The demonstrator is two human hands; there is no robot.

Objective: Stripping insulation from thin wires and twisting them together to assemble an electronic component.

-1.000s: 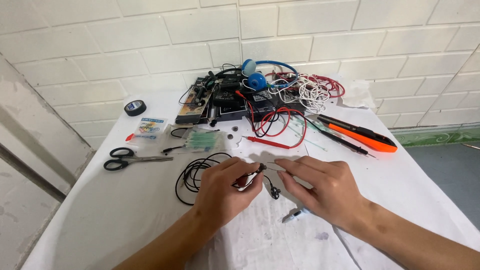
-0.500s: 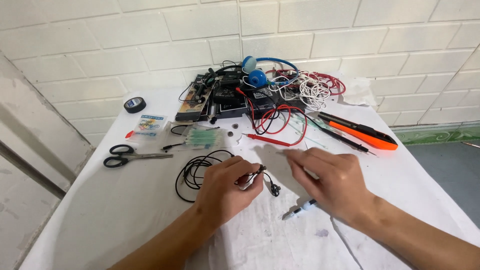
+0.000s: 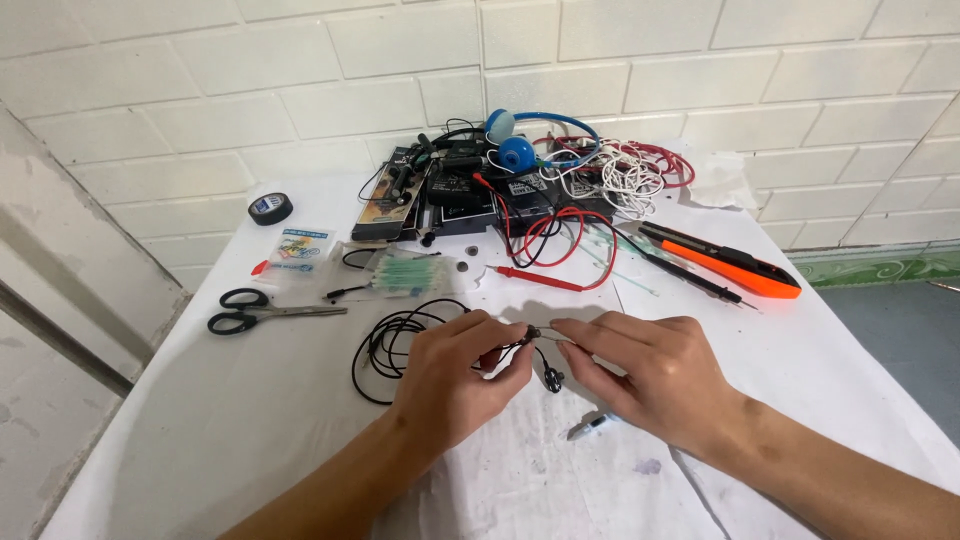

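Observation:
My left hand [image 3: 455, 375] and my right hand [image 3: 650, 375] meet over the middle of the white table [image 3: 250, 440]. Both pinch the end of a thin black earphone cable [image 3: 385, 340] between fingertips, the left at about the cable's split, the right on the short piece beside it. A small black earbud [image 3: 553, 379] dangles below the fingers. The rest of the cable lies coiled on the cloth to the left of my left hand. A small silver-blue tool [image 3: 592, 426] lies on the cloth under my right hand.
Black scissors [image 3: 255, 312] lie at left, a roll of black tape [image 3: 270, 208] behind them. Blue headphones [image 3: 515, 150], circuit boards, red and white wires pile at the back. An orange utility knife [image 3: 735, 268] and probes lie at right. A tiled wall stands behind.
My right hand has moved left and closed in on the cable end beside my left hand. The earbud hangs lower between them. The small tool now lies uncovered on the cloth.

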